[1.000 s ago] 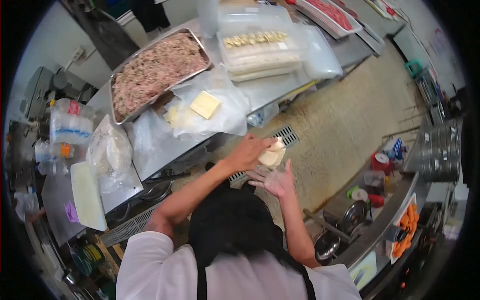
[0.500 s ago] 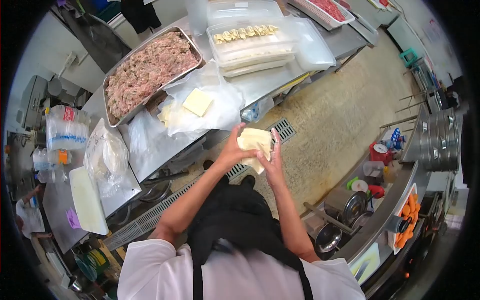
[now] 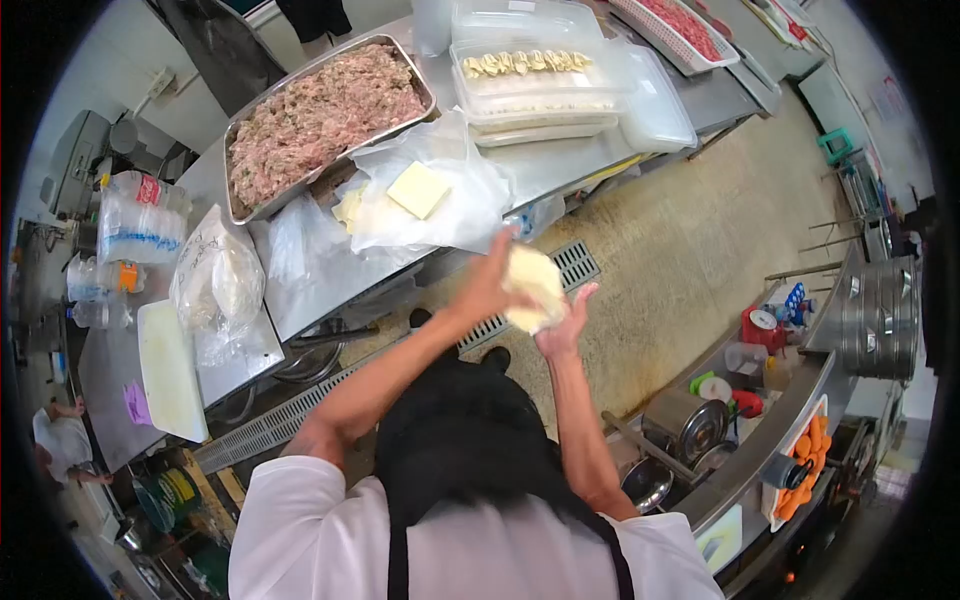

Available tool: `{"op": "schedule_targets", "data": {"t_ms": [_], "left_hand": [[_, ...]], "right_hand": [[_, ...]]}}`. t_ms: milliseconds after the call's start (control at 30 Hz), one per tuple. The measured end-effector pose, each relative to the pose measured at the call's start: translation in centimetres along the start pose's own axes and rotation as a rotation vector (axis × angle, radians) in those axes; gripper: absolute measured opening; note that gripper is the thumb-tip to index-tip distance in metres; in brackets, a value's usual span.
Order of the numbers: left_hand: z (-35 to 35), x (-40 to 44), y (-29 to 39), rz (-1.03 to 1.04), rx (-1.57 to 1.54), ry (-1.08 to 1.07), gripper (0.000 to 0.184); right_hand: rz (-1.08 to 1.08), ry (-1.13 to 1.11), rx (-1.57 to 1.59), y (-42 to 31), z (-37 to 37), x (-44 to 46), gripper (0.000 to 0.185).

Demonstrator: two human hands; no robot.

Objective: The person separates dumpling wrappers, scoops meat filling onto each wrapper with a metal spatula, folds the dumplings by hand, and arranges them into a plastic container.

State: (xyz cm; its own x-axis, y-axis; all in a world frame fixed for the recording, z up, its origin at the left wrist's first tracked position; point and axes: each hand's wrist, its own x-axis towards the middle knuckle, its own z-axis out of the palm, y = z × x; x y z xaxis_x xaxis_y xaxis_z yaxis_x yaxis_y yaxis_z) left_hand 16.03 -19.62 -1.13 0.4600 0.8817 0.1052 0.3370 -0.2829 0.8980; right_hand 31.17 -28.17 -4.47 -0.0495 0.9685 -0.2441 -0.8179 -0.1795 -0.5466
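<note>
I log one pale sheet [image 3: 533,282] pinched by the left hand [image 3: 487,290], right hand [image 3: 563,334] spread beside it, and one yellow square [image 3: 418,190] near the counter's [image 3: 300,308] front edge.

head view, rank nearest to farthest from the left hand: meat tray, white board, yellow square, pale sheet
From the left hand, in the head view:
1. Pale sheet, against the hand
2. Yellow square, ahead and left, on white wrapping
3. Meat tray, beyond the square, leftward
4. White board, far left
</note>
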Motion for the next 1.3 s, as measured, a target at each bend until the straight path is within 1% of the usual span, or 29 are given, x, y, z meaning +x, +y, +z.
{"op": "schedule_targets", "data": {"t_ms": [33,100,133,167,200,233,300,333,367,433,500,533,567,600,633,700,733,767,833,900,967,1000,1033,1100,1133,1200,1233,1267,1300], "left_hand": [[-0.3,0.3,-0.5,-0.240,-0.054,0.048,0.111],[-0.2,0.4,0.1,-0.265,0.045,0.080,0.112],[-0.1,-0.5,1.3,-0.037,0.165,0.019,0.108],[0.2,-1.4,2.2,0.180,0.280,-0.048,0.104],[0.7,-1.5,1.9,0.154,0.291,-0.126,0.106],[0.4,-0.6,1.0,0.156,0.296,-0.112,0.106],[-0.4,1.1,-0.5,-0.333,0.059,-0.060,0.117],[-0.2,1.1,-1.0,-0.198,0.153,0.006,0.119],[0.7,0.4,-1.1,-0.196,0.149,0.003,0.119],[1.3,-1.8,1.6,0.243,0.266,-0.112,0.110],[1.2,-0.8,-0.9,0.268,0.200,-0.135,0.107],[0.6,0.4,-2.2,-0.029,0.148,-0.092,0.108],[0.7,0.6,-3.2,-0.330,0.087,-0.058,0.109],[0.9,0.7,-2.9,-0.290,0.222,-0.095,0.110],[1.0,0.7,-1.6,-0.281,0.221,-0.090,0.110],[1.8,-1.8,0.4,0.271,0.204,-0.147,0.108],[1.8,-1.5,-0.5,0.404,0.241,-0.036,0.110],[1.1,-0.1,-1.4,0.408,0.250,-0.026,0.110],[0.5,1.1,-3.6,-0.324,0.341,-0.082,0.112],[0.7,1.7,-5.3,-0.047,0.587,0.058,0.111],[-0.5,1.0,-2.3,-0.126,0.345,-0.046,0.108],[0.2,0.9,-2.0,0.266,0.489,0.124,0.109],[-0.1,0.4,-0.3,0.290,0.423,-0.105,0.104],[1.1,-0.2,0.7,0.325,0.521,-0.477,0.097],[1.0,-0.4,0.8,0.323,0.519,-0.471,0.097],[-0.1,-1.3,1.2,0.802,0.472,-0.539,0.089],[-1.0,-1.4,2.0,0.800,0.472,-0.541,0.089],[-2.0,-1.4,2.8,0.694,0.410,-0.464,0.093],[-3.1,-1.4,3.8,0.589,0.345,-0.391,0.097]], "right_hand": [[-0.003,0.001,0.002,0.6,0.1,-0.4,0.106],[-0.066,-0.072,-0.116,1.3,0.8,-0.1,0.107],[-0.043,0.138,-0.121,0.8,0.7,0.0,0.106],[-0.041,0.139,-0.122,0.6,0.5,0.1,0.106],[-0.017,0.137,-0.094,0.3,0.6,-0.5,0.107],[-0.002,0.116,-0.071,-0.2,0.8,0.1,0.107],[0.010,0.071,-0.010,0.9,0.1,0.1,0.106],[-0.006,0.108,-0.020,1.6,0.3,0.0,0.105],[-0.020,0.144,-0.031,1.9,0.4,0.0,0.105],[-0.018,0.165,-0.086,1.6,-2.1,0.2,0.106],[-0.026,0.196,-0.048,1.3,-2.0,0.3,0.104],[0.003,0.072,-0.109,1.4,-1.9,-0.3,0.104],[0.003,0.085,-0.110,1.9,-1.8,-0.7,0.104],[0.015,0.064,-0.103,2.3,-1.6,-0.6,0.105],[0.021,0.031,-0.094,2.4,-1.6,0.3,0.106],[0.044,0.094,-0.083,1.9,-2.2,0.0,0.108],[0.060,0.141,-0.080,1.7,-2.3,0.3,0.110],[0.059,0.127,-0.083,1.5,-2.3,0.6,0.110],[0.104,0.055,-0.082,0.7,-1.3,-1.5,0.110],[0.079,0.010,-0.107,0.4,-1.7,-1.4,0.110],[0.172,0.209,-0.018,0.5,-2.1,-1.5,0.111],[0.320,0.323,0.058,0.8,-2.5,-1.1,0.108],[0.325,0.316,0.056,0.7,-2.9,-0.9,0.108],[0.522,0.095,0.273,0.2,-3.1,-1.2,0.099],[0.457,0.178,0.317,-0.8,-2.0,-2.2,0.085],[0.454,0.088,0.373,-1.4,-3.5,-2.0,0.079],[0.441,0.000,0.434,-1.7,-3.5,-2.0,0.073],[0.344,0.012,0.233,-2.0,-3.4,-2.3,0.062],[0.336,0.021,0.238,-2.3,-2.9,-2.6,0.062]]}}
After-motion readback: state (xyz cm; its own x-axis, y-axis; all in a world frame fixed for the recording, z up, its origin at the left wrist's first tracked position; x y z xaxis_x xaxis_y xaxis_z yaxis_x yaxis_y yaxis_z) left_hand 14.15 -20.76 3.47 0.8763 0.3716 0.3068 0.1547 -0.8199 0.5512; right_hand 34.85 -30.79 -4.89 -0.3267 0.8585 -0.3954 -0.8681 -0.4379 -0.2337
